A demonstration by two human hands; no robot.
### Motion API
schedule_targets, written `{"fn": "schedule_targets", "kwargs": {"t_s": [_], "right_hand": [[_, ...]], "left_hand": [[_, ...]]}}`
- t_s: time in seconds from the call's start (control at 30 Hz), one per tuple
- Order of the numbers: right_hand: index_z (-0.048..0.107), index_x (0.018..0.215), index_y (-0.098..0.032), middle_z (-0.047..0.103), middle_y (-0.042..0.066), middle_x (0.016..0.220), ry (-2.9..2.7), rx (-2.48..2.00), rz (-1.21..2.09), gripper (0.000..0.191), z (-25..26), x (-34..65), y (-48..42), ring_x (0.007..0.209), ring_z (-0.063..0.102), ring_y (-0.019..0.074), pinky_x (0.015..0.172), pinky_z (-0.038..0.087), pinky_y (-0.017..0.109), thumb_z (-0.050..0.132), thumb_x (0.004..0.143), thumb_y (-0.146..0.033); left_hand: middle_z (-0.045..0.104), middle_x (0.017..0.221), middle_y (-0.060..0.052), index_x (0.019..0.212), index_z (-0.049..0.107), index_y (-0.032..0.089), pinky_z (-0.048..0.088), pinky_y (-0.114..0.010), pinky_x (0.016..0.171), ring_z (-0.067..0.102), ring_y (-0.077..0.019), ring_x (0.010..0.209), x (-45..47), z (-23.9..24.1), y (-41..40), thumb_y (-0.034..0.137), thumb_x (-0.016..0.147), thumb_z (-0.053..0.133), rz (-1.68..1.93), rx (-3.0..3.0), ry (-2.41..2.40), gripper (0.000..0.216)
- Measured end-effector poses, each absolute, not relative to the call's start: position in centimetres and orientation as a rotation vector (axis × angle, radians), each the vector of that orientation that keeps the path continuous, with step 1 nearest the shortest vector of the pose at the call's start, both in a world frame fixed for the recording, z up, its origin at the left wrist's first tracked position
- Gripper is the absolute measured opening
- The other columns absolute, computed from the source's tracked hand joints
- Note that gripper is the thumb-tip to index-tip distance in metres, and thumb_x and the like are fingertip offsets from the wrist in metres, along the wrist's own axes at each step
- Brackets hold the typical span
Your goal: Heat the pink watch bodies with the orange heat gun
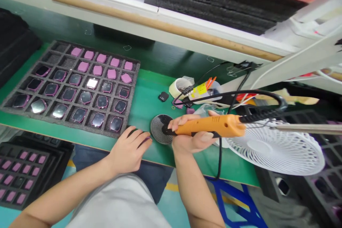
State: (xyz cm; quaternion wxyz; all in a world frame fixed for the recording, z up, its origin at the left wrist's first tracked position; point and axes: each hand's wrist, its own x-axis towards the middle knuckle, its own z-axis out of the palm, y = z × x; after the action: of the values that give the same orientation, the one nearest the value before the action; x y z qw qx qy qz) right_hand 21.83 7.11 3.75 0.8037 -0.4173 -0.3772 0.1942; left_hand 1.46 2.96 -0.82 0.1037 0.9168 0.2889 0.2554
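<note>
My right hand [191, 141] is wrapped round an orange electric screwdriver [211, 126], which lies nearly level with its black tip end pointing left. That end is over a round black perforated dish [157, 128] on the green bench. Left of the dish, my left hand [129, 149] closes its fingers over a dark watch case with a purple edge [145, 138], mostly hidden beneath them. A grey foam tray [124, 114] lies beyond that hand. Its compartments hold dark-faced watch cases [80, 114] and pink-purple pieces [101, 58].
A white fan [278, 149] stands at the right, and the screwdriver's black cord [256, 91] loops above the bench. Behind the dish are a tape roll [184, 84] and a small black piece [163, 96]. A shelf edge [160, 17] runs overhead. Another tray [40, 178] sits lower left.
</note>
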Motion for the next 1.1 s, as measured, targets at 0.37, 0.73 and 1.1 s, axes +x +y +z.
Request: {"fn": "schedule_targets", "kwargs": {"t_s": [0.37,0.73,1.1], "right_hand": [[0.054,0.126,-0.033,0.065,-0.012,0.069,-0.791,-0.918,0.418,0.057,3.40,21.67,7.58,0.036,0.052,0.0130,0.035,0.047,0.027,0.072,0.092,-0.076],[0.054,0.126,-0.033,0.064,-0.012,0.069,-0.803,-0.925,0.450,0.059,3.17,21.50,7.58,0.037,0.053,0.0127,0.036,0.048,0.027,0.073,0.090,-0.077],[0.056,0.128,-0.036,0.066,-0.011,0.072,-0.868,-0.892,0.453,0.059,3.54,21.98,7.06,0.038,0.053,0.0135,0.038,0.049,0.029,0.068,0.093,-0.081]], "left_hand": [[0.075,0.145,-0.013,0.132,0.073,0.016,0.043,-0.058,0.128,0.068,-0.0318,0.132,1.51,-0.76,2.80,0.020,0.104,0.066,0.711,2.675,0.849,0.030],[0.079,0.137,-0.010,0.123,0.075,0.019,0.048,-0.054,0.121,0.070,-0.0288,0.123,1.66,-0.81,2.80,0.023,0.108,0.066,0.763,2.683,0.864,0.018],[0.078,0.134,-0.010,0.129,0.077,0.024,0.051,-0.053,0.117,0.071,-0.0274,0.118,1.65,-1.09,2.84,0.027,0.106,0.074,0.765,2.708,0.895,0.023]]}}
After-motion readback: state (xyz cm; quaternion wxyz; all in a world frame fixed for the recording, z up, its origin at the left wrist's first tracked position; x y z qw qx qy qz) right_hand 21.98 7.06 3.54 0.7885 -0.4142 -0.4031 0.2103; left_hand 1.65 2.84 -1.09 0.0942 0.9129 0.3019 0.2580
